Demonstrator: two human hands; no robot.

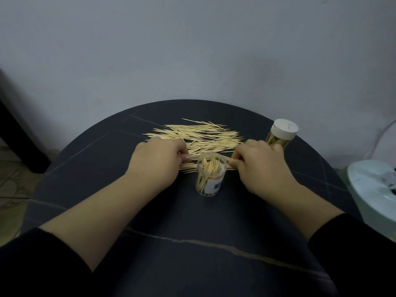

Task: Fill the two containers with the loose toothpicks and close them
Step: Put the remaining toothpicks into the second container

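Left hand and right hand pinch the toothpick bundle by its ends at frame centre; light, stiff and slippery, it probably needs squeezing together.

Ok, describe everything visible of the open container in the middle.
The open container is a small clear plastic cylinder, upright on the dark table, with no lid on. A white label with a dark patch shows on its front. Toothpicks lean loosely inside, partly filling it. The left hand and right hand hold a bundle just behind it.
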